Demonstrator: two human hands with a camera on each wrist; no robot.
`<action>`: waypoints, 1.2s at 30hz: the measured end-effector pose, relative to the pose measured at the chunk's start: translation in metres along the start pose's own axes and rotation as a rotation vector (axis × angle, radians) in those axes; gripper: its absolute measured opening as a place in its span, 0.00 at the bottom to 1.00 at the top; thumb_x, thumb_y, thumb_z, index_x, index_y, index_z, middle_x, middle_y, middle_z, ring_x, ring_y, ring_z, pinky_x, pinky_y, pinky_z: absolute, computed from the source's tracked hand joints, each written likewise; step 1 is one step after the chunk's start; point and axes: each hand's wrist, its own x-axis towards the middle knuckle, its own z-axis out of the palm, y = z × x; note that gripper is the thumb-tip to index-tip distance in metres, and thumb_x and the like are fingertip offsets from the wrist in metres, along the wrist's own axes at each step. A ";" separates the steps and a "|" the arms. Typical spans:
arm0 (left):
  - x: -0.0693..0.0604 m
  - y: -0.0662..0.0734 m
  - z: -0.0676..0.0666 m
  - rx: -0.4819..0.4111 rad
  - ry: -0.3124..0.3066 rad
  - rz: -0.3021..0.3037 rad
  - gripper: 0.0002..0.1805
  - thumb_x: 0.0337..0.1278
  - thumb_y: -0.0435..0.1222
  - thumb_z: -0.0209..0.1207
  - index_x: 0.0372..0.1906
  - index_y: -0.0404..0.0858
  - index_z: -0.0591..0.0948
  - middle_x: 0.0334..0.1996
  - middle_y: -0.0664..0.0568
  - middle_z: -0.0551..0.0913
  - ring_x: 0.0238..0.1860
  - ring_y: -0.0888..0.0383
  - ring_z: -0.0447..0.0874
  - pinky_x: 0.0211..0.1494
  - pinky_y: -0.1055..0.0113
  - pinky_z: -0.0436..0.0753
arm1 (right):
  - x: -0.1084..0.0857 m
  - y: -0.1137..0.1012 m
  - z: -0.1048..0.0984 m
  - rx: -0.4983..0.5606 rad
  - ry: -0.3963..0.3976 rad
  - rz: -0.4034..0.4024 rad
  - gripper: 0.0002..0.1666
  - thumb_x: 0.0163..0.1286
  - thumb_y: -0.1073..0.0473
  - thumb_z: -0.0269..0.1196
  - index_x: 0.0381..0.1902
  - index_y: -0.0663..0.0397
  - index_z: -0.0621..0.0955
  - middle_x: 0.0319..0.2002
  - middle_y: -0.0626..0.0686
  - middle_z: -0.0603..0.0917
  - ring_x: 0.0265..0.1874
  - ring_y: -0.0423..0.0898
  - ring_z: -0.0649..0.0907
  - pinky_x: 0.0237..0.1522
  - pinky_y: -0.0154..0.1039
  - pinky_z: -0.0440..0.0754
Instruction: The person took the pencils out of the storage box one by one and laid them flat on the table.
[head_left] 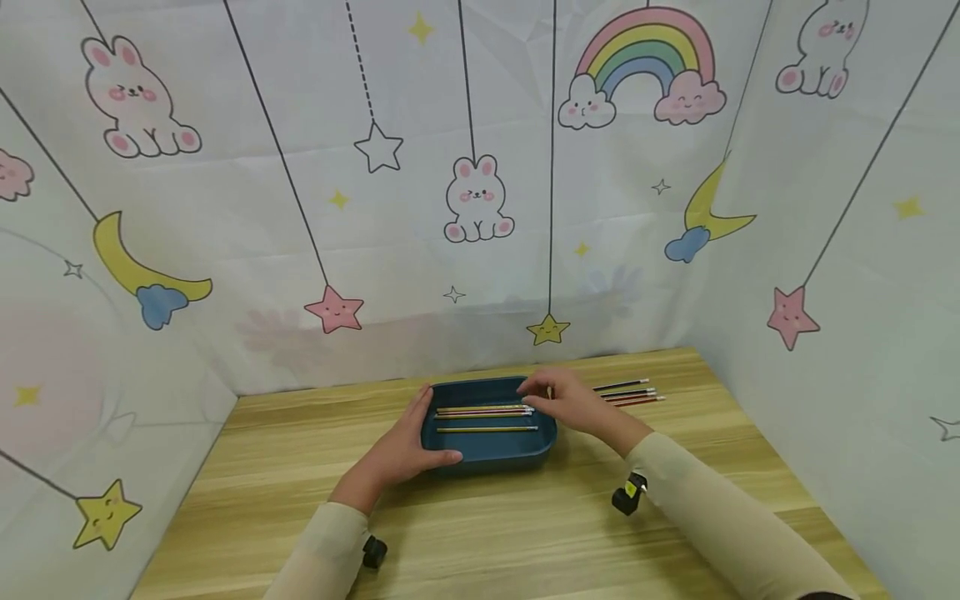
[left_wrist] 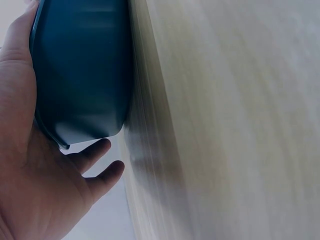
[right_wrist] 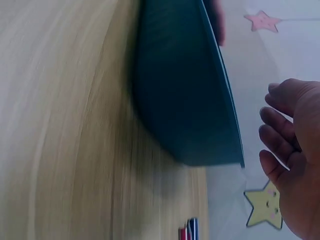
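A dark blue box (head_left: 487, 467) with low walls lies on the table, several pencils (head_left: 487, 429) lying lengthwise inside it. My left hand (head_left: 397, 450) holds its left end, thumb over the near rim and fingers along the left side. In the left wrist view, that hand (left_wrist: 45, 175) spans the box's corner (left_wrist: 82, 75), with two fingertips showing past the end wall. Over the box's right end hovers my right hand (head_left: 573, 404), its fingers loosely bent. The right wrist view shows this hand (right_wrist: 295, 145) apart from the box (right_wrist: 185, 100), holding nothing.
More pencils (head_left: 630, 393) lie on the table to the right of the box, partly hidden behind my right hand. The wood-grain table (head_left: 300, 450) meets a white printed cloth (head_left: 405, 275) at the back and on both sides.
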 end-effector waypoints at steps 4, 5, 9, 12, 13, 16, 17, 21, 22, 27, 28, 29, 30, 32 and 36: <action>0.000 0.000 0.000 -0.006 0.002 -0.003 0.73 0.58 0.63 0.79 0.93 0.44 0.42 0.92 0.49 0.39 0.90 0.39 0.44 0.85 0.34 0.58 | 0.012 -0.009 0.011 -0.017 -0.063 0.000 0.14 0.83 0.59 0.69 0.61 0.58 0.89 0.47 0.45 0.87 0.42 0.40 0.85 0.45 0.41 0.86; 0.000 0.000 0.001 -0.007 0.002 -0.003 0.73 0.58 0.63 0.79 0.93 0.44 0.42 0.92 0.49 0.39 0.90 0.39 0.45 0.85 0.33 0.58 | 0.015 -0.011 0.013 -0.023 -0.076 0.004 0.15 0.83 0.59 0.69 0.61 0.59 0.89 0.48 0.45 0.87 0.43 0.40 0.85 0.47 0.41 0.86; 0.000 0.000 0.001 -0.010 0.001 -0.003 0.74 0.58 0.63 0.78 0.93 0.44 0.42 0.92 0.49 0.39 0.90 0.39 0.45 0.84 0.33 0.59 | 0.024 -0.015 0.021 -0.049 -0.106 0.006 0.15 0.82 0.59 0.69 0.61 0.59 0.88 0.48 0.46 0.88 0.45 0.40 0.85 0.49 0.43 0.86; 0.000 -0.001 0.000 -0.008 0.002 -0.004 0.74 0.58 0.64 0.78 0.93 0.44 0.42 0.92 0.48 0.39 0.90 0.38 0.45 0.84 0.33 0.59 | 0.031 -0.016 0.027 -0.054 -0.122 -0.001 0.15 0.82 0.59 0.69 0.60 0.59 0.89 0.48 0.47 0.89 0.46 0.41 0.86 0.50 0.44 0.87; 0.000 -0.001 0.000 -0.007 0.003 -0.005 0.74 0.58 0.65 0.78 0.93 0.44 0.42 0.92 0.48 0.39 0.90 0.38 0.45 0.84 0.33 0.59 | 0.033 -0.016 0.029 -0.058 -0.128 0.003 0.14 0.82 0.58 0.70 0.60 0.58 0.89 0.49 0.47 0.89 0.46 0.42 0.86 0.51 0.44 0.87; 0.000 -0.001 0.000 -0.005 0.003 -0.007 0.74 0.57 0.66 0.78 0.93 0.44 0.42 0.92 0.48 0.39 0.90 0.38 0.45 0.84 0.33 0.59 | 0.039 -0.016 0.035 -0.077 -0.142 0.000 0.12 0.82 0.57 0.70 0.58 0.53 0.90 0.51 0.46 0.89 0.48 0.42 0.86 0.52 0.43 0.87; 0.000 -0.001 0.000 -0.004 0.003 -0.008 0.74 0.57 0.66 0.78 0.93 0.45 0.42 0.92 0.48 0.39 0.90 0.38 0.45 0.84 0.33 0.59 | 0.040 -0.016 0.037 -0.082 -0.144 0.001 0.11 0.82 0.57 0.70 0.57 0.52 0.91 0.51 0.46 0.89 0.48 0.42 0.86 0.52 0.43 0.87; 0.001 -0.001 0.000 -0.004 -0.001 -0.010 0.74 0.57 0.66 0.77 0.93 0.46 0.41 0.92 0.49 0.38 0.90 0.39 0.45 0.84 0.33 0.60 | 0.044 -0.016 0.045 -0.083 -0.158 0.019 0.10 0.82 0.56 0.70 0.56 0.49 0.91 0.49 0.45 0.88 0.47 0.42 0.86 0.50 0.43 0.87; 0.001 -0.001 0.000 -0.004 -0.003 -0.010 0.74 0.57 0.66 0.77 0.93 0.46 0.41 0.92 0.49 0.38 0.90 0.39 0.45 0.84 0.33 0.60 | 0.045 -0.016 0.047 -0.079 -0.162 0.026 0.10 0.82 0.57 0.70 0.56 0.49 0.91 0.49 0.45 0.87 0.47 0.42 0.86 0.50 0.43 0.87; 0.001 0.000 0.000 -0.006 -0.011 -0.010 0.73 0.59 0.64 0.78 0.93 0.45 0.41 0.92 0.48 0.38 0.90 0.38 0.44 0.84 0.33 0.60 | 0.048 -0.012 0.056 -0.099 -0.184 0.057 0.11 0.81 0.56 0.71 0.56 0.51 0.91 0.48 0.45 0.86 0.46 0.42 0.86 0.51 0.43 0.87; 0.001 0.000 0.000 -0.005 -0.011 -0.009 0.73 0.59 0.64 0.78 0.93 0.44 0.41 0.92 0.47 0.38 0.90 0.38 0.44 0.84 0.33 0.60 | 0.049 -0.011 0.058 -0.111 -0.189 0.056 0.11 0.80 0.56 0.72 0.56 0.51 0.91 0.48 0.45 0.86 0.47 0.42 0.86 0.51 0.43 0.87; 0.001 0.000 0.000 -0.004 -0.012 -0.012 0.73 0.59 0.63 0.78 0.93 0.44 0.41 0.92 0.47 0.38 0.90 0.38 0.44 0.84 0.33 0.60 | 0.049 -0.011 0.060 -0.124 -0.196 0.057 0.12 0.80 0.56 0.72 0.56 0.51 0.91 0.47 0.45 0.85 0.47 0.42 0.86 0.52 0.43 0.87; 0.001 0.001 -0.001 -0.004 -0.012 -0.014 0.73 0.59 0.63 0.78 0.93 0.44 0.41 0.92 0.48 0.38 0.90 0.38 0.45 0.84 0.33 0.60 | 0.050 -0.011 0.061 -0.135 -0.203 0.058 0.12 0.79 0.56 0.73 0.56 0.51 0.91 0.47 0.45 0.85 0.47 0.43 0.86 0.52 0.43 0.87; 0.000 0.002 -0.001 -0.002 -0.012 -0.014 0.73 0.60 0.62 0.78 0.93 0.43 0.42 0.92 0.47 0.38 0.89 0.37 0.45 0.83 0.32 0.61 | 0.051 -0.011 0.063 -0.152 -0.214 0.047 0.12 0.79 0.57 0.73 0.56 0.52 0.92 0.47 0.46 0.85 0.47 0.43 0.87 0.53 0.43 0.88; -0.001 0.003 -0.002 0.001 -0.014 -0.015 0.72 0.61 0.61 0.78 0.93 0.43 0.41 0.92 0.46 0.37 0.89 0.37 0.45 0.83 0.32 0.61 | 0.054 -0.015 0.066 -0.186 -0.222 0.026 0.13 0.77 0.59 0.74 0.56 0.55 0.92 0.47 0.47 0.86 0.47 0.45 0.87 0.53 0.44 0.88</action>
